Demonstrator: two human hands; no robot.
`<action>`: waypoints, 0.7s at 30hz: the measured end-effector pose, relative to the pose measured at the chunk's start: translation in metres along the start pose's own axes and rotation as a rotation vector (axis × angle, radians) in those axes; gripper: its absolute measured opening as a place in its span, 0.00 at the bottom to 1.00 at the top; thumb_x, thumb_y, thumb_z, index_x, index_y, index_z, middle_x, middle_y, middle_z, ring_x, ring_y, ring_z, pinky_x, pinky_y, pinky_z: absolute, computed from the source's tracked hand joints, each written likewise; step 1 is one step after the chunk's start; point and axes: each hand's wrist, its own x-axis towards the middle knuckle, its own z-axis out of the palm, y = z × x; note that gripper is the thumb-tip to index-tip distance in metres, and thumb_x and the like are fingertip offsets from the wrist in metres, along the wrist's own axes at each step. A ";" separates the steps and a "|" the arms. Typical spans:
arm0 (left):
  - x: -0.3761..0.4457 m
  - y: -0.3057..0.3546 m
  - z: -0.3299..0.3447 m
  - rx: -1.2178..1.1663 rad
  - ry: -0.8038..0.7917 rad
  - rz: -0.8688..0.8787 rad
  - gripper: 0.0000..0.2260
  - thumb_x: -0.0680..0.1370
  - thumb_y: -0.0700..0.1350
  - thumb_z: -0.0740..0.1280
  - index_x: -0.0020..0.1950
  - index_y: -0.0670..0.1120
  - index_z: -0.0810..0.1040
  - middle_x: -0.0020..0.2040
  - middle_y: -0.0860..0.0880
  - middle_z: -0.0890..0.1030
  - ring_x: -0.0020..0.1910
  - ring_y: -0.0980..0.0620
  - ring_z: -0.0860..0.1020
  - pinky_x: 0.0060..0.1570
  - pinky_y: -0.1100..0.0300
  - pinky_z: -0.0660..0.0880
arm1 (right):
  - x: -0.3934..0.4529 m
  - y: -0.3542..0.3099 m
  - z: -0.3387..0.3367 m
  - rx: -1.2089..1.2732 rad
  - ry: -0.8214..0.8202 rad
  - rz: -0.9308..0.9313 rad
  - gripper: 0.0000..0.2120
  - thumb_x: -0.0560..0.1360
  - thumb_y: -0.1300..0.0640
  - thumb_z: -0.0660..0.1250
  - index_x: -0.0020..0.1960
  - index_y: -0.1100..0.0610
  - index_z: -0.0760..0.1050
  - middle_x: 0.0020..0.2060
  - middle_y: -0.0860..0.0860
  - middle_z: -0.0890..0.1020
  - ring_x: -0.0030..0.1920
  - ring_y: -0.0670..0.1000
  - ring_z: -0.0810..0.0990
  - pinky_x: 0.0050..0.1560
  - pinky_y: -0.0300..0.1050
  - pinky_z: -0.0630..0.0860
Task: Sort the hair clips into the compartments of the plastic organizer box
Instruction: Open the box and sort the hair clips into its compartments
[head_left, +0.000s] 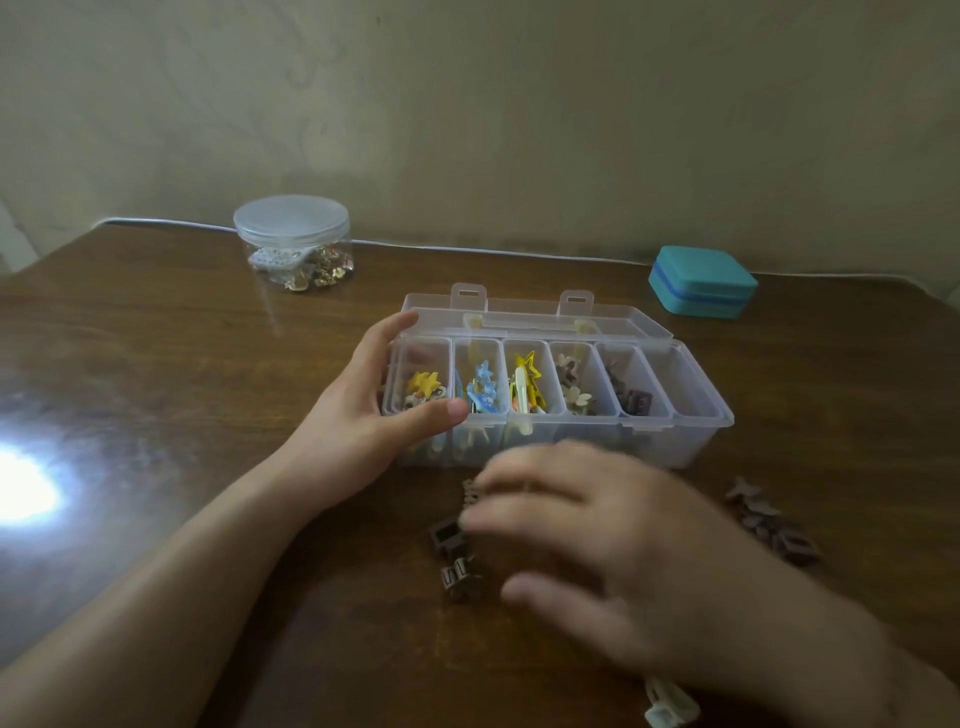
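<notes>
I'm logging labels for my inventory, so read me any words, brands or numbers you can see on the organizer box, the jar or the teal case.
None can be read.
Organizer box: clear plastic, no print visible.
Round jar: plain lid, no label showing.
Teal case: no visible marking.
Brown clips by the right hand: blurred shapes, no text.

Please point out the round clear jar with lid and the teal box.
Round clear plastic jar (292, 221), head view, on its lid.
Teal rectangular box (702, 273), head view, on its top face.
</notes>
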 end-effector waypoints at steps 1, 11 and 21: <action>0.000 0.000 0.000 0.001 0.002 0.002 0.45 0.59 0.68 0.70 0.75 0.66 0.59 0.62 0.72 0.69 0.57 0.80 0.65 0.54 0.72 0.65 | 0.002 -0.003 0.007 -0.024 -0.084 -0.072 0.20 0.75 0.47 0.67 0.65 0.46 0.71 0.64 0.45 0.72 0.59 0.48 0.75 0.53 0.51 0.77; -0.001 0.002 0.000 0.007 -0.001 -0.008 0.45 0.59 0.69 0.71 0.74 0.67 0.59 0.60 0.76 0.67 0.56 0.81 0.67 0.55 0.69 0.67 | 0.002 0.000 0.013 0.166 -0.119 -0.139 0.14 0.74 0.65 0.68 0.55 0.51 0.77 0.54 0.46 0.74 0.52 0.46 0.75 0.46 0.47 0.79; -0.001 0.002 0.000 0.002 -0.001 -0.010 0.46 0.58 0.69 0.70 0.74 0.67 0.59 0.59 0.76 0.66 0.59 0.75 0.67 0.54 0.68 0.65 | -0.030 0.065 -0.048 0.053 0.451 0.662 0.09 0.72 0.57 0.70 0.47 0.44 0.77 0.41 0.38 0.77 0.42 0.36 0.75 0.34 0.29 0.72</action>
